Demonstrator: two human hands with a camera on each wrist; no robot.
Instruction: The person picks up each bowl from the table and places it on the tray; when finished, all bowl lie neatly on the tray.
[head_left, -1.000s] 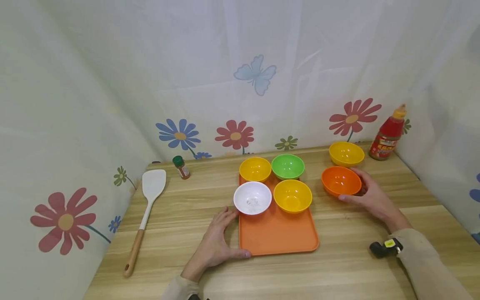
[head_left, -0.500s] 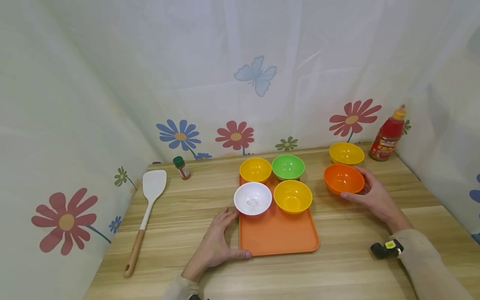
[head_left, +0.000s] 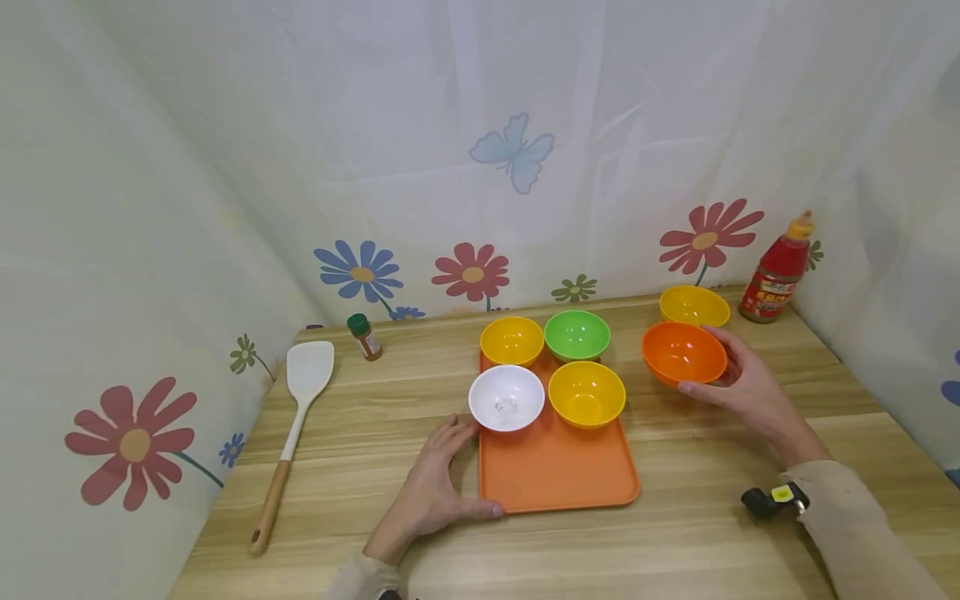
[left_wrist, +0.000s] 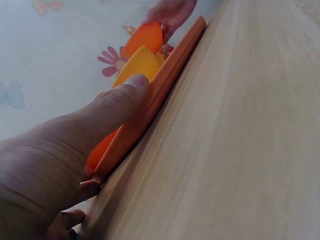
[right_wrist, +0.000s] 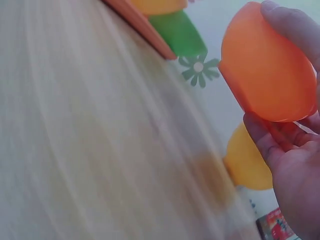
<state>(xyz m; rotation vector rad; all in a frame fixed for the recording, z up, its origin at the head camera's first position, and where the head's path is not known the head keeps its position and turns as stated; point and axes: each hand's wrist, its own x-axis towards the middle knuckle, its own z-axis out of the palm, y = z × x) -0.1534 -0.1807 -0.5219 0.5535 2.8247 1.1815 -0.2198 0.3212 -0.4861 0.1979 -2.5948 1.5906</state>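
Note:
My right hand [head_left: 757,404] grips an orange bowl [head_left: 682,354] by its right side, thumb near the front and fingers behind. In the right wrist view the orange bowl [right_wrist: 267,65] is tilted and off the table. My left hand [head_left: 431,479] holds the front left corner of an orange tray [head_left: 558,475], its thumb [left_wrist: 120,102] on the front edge and its fingers at the left side. On the tray's far part stand a white bowl [head_left: 507,400], a front yellow bowl [head_left: 587,396], a back yellow bowl [head_left: 512,342] and a green bowl [head_left: 577,335].
Behind the orange bowl, another yellow bowl [head_left: 695,306] stands on the table, beside a red sauce bottle [head_left: 772,279]. At the left lie a white spatula [head_left: 307,371] with a wooden handle and a small green-capped seasoning bottle [head_left: 365,337]. A flowered curtain [head_left: 405,167] hangs behind.
The orange bowl has risen in my right hand, shifting slightly right and then back left. My left hand and the tray have stayed in place.

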